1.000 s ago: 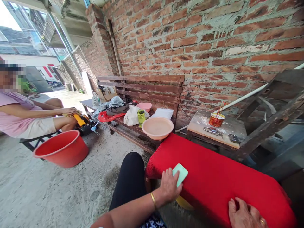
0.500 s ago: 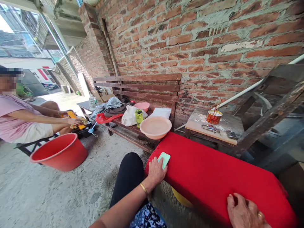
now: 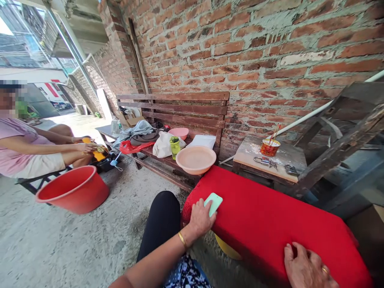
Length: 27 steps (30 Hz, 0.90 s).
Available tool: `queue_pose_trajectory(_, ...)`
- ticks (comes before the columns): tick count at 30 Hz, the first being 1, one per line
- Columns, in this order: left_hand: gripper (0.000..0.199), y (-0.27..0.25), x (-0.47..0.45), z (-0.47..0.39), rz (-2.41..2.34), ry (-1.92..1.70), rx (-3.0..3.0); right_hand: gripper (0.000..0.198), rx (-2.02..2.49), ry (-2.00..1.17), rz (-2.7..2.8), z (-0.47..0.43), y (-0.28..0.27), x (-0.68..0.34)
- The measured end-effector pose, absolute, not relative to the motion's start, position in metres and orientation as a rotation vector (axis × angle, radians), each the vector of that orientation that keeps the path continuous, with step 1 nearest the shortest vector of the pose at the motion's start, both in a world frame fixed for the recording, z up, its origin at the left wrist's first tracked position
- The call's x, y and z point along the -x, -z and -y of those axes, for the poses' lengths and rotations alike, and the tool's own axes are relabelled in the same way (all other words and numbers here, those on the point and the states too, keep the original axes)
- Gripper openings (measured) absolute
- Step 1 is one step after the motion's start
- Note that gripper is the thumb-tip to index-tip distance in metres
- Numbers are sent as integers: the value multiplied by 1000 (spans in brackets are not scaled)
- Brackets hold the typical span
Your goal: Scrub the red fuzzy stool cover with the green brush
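Note:
My left hand (image 3: 202,218), with a gold bangle at its wrist, is closed round a flat mint-green block (image 3: 213,204) with rounded corners and a small hole near one end. Its underside is hidden, and I cannot tell its exact kind. The block rests on a red cloth (image 3: 255,212) spread over a long padded surface, near the left end. On the cloth's near right part lies my right hand (image 3: 309,266), fingers apart and slightly bent, a ring on one finger. It holds nothing.
A pale basin (image 3: 196,160) sits on the wooden bench (image 3: 186,98) beyond the cloth, beside a green bottle (image 3: 175,149). The small table (image 3: 249,154) bears a red tub (image 3: 270,148) and padlocks. At left, a person (image 3: 27,148) handles something yellow behind a red tub (image 3: 87,192).
My left hand has slid the mint-green block a little to the right along the red cloth. My right hand stays nearly in place. The view has shifted slightly.

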<state>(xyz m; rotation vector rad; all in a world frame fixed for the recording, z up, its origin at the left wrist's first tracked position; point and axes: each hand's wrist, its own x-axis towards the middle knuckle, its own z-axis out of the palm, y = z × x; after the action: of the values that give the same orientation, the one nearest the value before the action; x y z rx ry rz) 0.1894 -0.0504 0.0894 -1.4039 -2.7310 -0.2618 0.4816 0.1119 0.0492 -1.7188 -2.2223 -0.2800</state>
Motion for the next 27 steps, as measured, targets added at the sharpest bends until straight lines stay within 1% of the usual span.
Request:
queue_pose_trajectory(3, 49, -86, -160, 59, 2758, 172, 1196, 43, 1713, 324, 2213, -111, -50, -481)
queue_pose_trajectory(6, 51, -71, -180, 57, 2746, 181, 1242, 40, 1710, 325, 2224, -111, -48, -481)
queue_pose_trajectory(9, 60, -52, -233, 50, 2623, 250, 1616, 43, 1706, 313, 2220, -113, -45, -483)
queue_pose_trajectory(11, 67, -44, -267, 46, 2416, 294, 1962, 47, 1714, 301, 2219, -114, -44, -484)
queue_pose_trajectory(13, 70, -40, -284, 46, 2217, 325, 2180, 48, 1720, 286, 2223, -114, -44, -484)
queue_pose_trajectory(14, 69, -41, -285, 46, 2180, 336, 2199, 48, 1720, 280, 2227, -114, -44, -484)
queue_pose_trajectory(16, 66, -48, -269, 46, 2276, 342, 2054, 47, 1725, 281, 2230, -113, -45, -483)
queue_pose_trajectory(18, 60, -59, -239, 46, 2472, 318, 1778, 47, 1729, 310, 2217, -112, -46, -482)
queue_pose_trajectory(22, 52, -79, -187, 41, 2720, 193, 1366, 45, 1726, 338, 2205, -110, -47, -480)
queue_pose_trajectory(24, 52, -78, -188, 38, 2745, 173, 1336, 44, 1728, 332, 2215, -110, -47, -481)
queue_pose_trajectory(27, 58, -66, -226, 34, 2658, 231, 1601, 43, 1728, 337, 2217, -111, -46, -481)
